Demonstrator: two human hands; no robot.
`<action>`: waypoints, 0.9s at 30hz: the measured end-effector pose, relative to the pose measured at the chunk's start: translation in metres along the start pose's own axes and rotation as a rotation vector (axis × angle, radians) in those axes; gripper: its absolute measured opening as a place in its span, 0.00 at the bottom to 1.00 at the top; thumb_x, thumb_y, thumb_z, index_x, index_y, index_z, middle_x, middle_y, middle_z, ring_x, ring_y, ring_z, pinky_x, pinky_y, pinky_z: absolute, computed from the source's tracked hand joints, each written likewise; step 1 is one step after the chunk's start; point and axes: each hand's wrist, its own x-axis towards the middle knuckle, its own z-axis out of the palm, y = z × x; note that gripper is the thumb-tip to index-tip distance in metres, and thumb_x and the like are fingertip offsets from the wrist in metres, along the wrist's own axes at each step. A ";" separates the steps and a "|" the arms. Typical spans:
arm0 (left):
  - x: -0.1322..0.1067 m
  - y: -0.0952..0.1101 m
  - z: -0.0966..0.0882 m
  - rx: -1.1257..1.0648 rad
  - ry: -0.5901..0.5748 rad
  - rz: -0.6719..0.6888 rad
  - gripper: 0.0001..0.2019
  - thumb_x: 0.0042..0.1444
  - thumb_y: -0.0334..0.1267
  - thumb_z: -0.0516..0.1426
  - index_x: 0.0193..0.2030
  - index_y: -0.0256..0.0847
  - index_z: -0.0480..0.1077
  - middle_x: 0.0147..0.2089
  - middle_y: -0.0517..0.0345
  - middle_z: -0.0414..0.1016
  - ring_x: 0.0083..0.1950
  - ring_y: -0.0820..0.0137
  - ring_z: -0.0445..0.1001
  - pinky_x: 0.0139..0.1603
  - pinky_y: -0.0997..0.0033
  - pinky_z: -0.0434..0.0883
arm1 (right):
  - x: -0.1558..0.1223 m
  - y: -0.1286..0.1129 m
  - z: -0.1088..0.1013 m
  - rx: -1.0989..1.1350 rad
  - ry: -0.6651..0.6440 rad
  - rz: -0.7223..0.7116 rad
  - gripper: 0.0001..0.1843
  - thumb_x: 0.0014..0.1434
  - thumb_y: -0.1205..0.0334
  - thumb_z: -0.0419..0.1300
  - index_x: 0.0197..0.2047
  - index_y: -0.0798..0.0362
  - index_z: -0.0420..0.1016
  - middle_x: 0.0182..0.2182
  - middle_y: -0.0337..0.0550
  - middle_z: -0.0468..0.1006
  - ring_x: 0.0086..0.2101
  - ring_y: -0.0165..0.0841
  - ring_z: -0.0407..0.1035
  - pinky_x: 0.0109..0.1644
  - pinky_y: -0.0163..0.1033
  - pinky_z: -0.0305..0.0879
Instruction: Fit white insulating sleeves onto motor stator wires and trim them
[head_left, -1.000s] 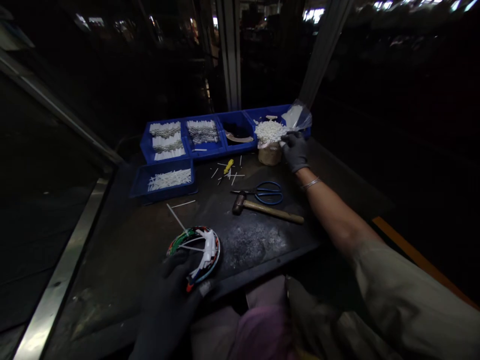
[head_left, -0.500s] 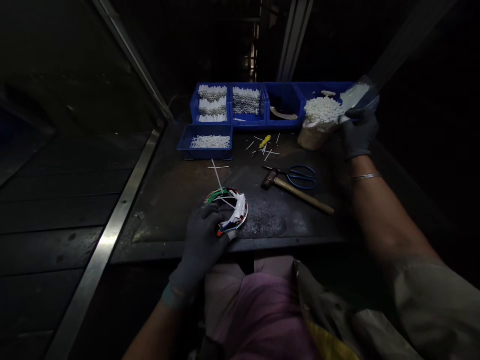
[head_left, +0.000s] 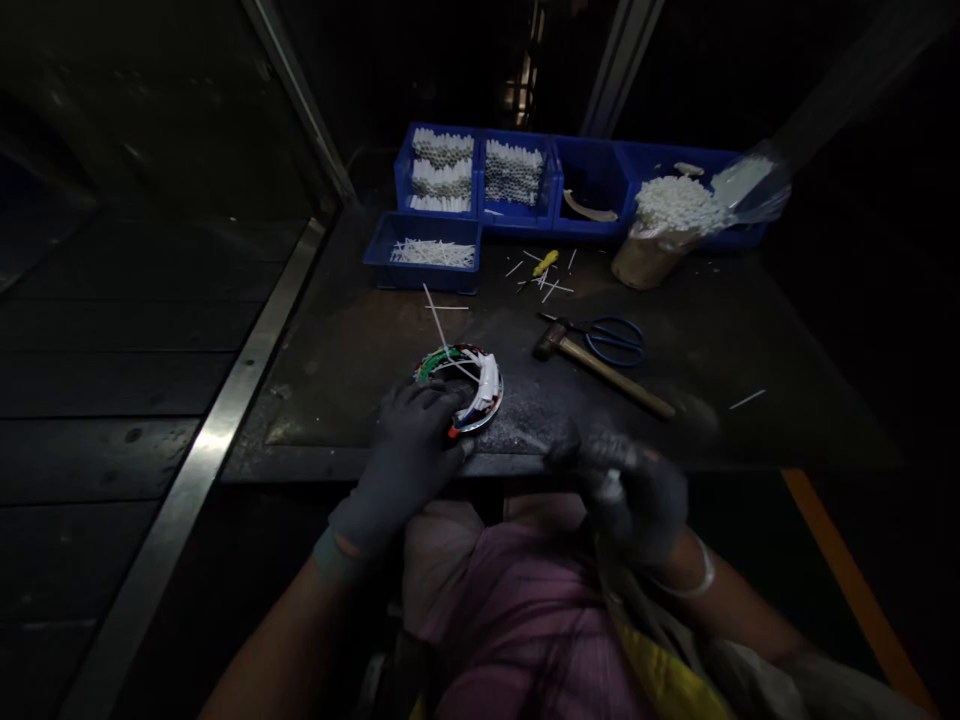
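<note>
My left hand [head_left: 424, 430], in a grey glove, grips the near left side of a ring-shaped wire coil [head_left: 491, 405] lying near the table's front edge. Green, red and blue wires run around this ring, and white sleeves [head_left: 487, 378] cover its right side. A thin white stick [head_left: 435, 315] juts up from its far side. To the right, over the front edge, my gloved right hand [head_left: 626, 490] is blurred by motion. Its fingers look curled together, with a pale bit showing among them that is too smeared to name.
Blue bins [head_left: 480, 222] with white tubes line the back. A blue tray [head_left: 382, 270] holds white sticks. At back right stands an open bag of white pieces [head_left: 679, 205]. A hammer [head_left: 615, 385], blue-handled scissors [head_left: 615, 340], a yellow-handled tool [head_left: 546, 263] and loose sticks lie on the table [head_left: 337, 360].
My right hand has left the bag of white pieces and come back toward me, to the table's front edge. My left hand stays on the coil. The camera view has shifted slightly.
</note>
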 end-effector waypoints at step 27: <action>-0.010 -0.009 -0.005 -0.289 0.020 0.108 0.21 0.61 0.36 0.60 0.61 0.44 0.73 0.61 0.50 0.79 0.65 0.55 0.73 0.68 0.46 0.68 | 0.026 0.006 0.073 0.453 -0.125 0.545 0.07 0.60 0.59 0.68 0.40 0.50 0.77 0.36 0.40 0.84 0.37 0.34 0.78 0.43 0.39 0.76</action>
